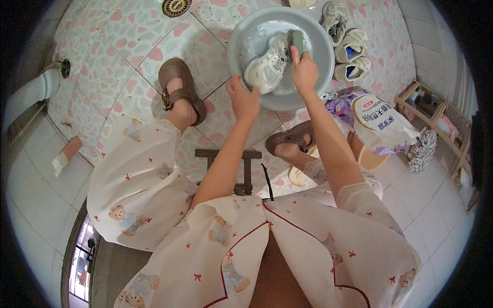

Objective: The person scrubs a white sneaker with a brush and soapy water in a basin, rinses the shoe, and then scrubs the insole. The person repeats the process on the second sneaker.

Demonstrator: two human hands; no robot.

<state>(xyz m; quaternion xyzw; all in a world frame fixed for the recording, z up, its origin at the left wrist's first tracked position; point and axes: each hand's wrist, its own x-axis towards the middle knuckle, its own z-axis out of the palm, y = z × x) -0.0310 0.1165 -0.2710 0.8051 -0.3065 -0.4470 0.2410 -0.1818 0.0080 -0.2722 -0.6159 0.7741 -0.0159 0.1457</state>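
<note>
A grey plastic basin (281, 102) with sudsy water stands on the tiled floor before me. In it lies a white sneaker (268, 69), its toe towards my left hand. My left hand (243, 98) is at the basin's near left rim, with its thumb at the sneaker's toe and its other fingers by the rim; its grip on the shoe is only partly visible. My right hand (305, 73) holds a green-handled brush (297, 41) over the basin, beside the sneaker's far end. The brush's bristles are mostly hidden.
Several light sneakers (351, 46) stand right of the basin. Nearer lie a white and purple plastic bag (379, 121), a grey fluffy brush head (422, 151) and a wooden rack (439, 115). A floor drain (176, 7) is at the far left. A dark low stool (228, 154) is beneath my arms.
</note>
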